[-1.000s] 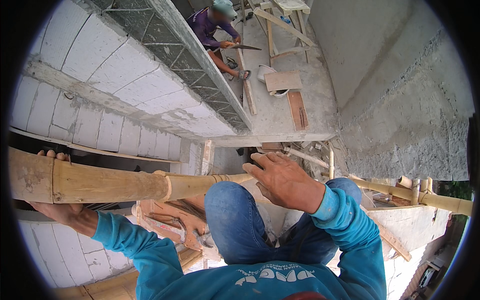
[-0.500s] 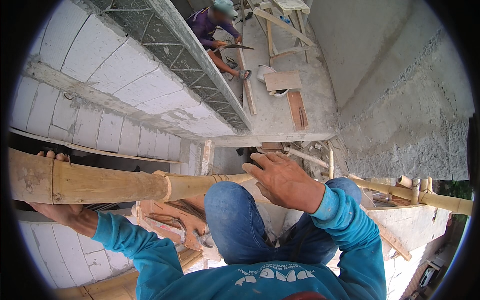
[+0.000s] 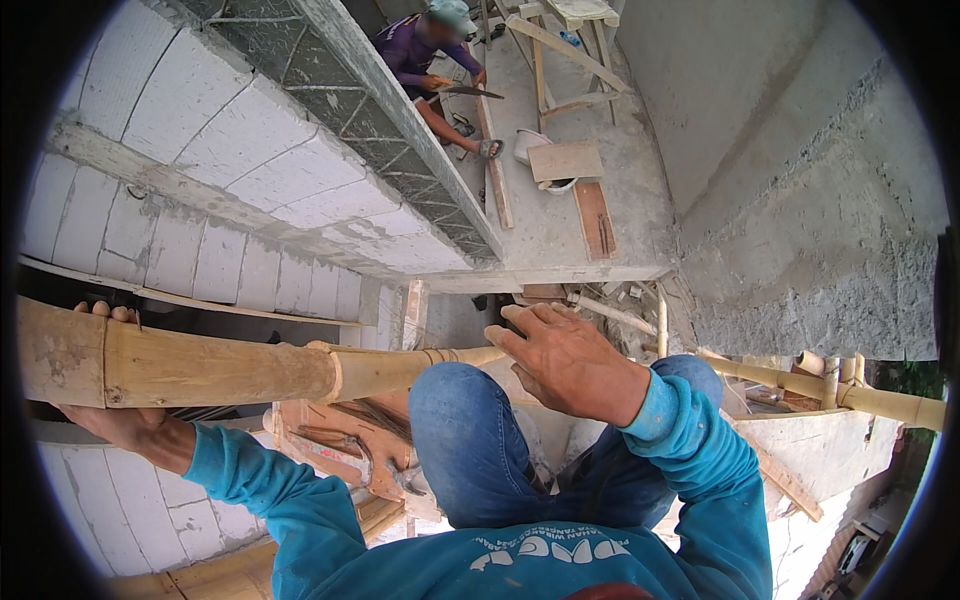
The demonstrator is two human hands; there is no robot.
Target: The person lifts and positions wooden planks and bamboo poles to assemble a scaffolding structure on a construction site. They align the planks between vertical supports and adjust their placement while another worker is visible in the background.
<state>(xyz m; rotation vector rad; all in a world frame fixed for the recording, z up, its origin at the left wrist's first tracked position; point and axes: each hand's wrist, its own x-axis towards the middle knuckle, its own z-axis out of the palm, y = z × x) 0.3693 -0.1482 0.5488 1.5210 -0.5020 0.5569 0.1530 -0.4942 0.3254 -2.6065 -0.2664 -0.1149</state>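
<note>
A thick bamboo pole (image 3: 220, 370) runs from the left rim toward my bent knees. Around its near-left part my left hand (image 3: 140, 430) is wrapped, fingertips showing over the far side and the palm beneath. My right hand (image 3: 572, 358) hangs in front of my knee with its fingers stretched out, and nothing shows in it. Its fingertips are close to the pole's right end, which passes behind my knee. Whether they touch cannot be made out. Below the pole, a claw hammer (image 3: 362, 462) lies by a reddish board (image 3: 310, 445).
A co-worker (image 3: 415, 55) crouches below with a handsaw (image 3: 470, 92) at a long timber (image 3: 495, 180). A bucket (image 3: 528, 142) stands beside a wooden trestle (image 3: 545, 60). Pale block wall (image 3: 250, 150) rises left, grey concrete wall (image 3: 780, 170) right. Another bamboo pole (image 3: 900, 408) is at right.
Both of my hands and the bamboo pole stay where they were. Below, the co-worker's handsaw has shifted slightly to the left.
</note>
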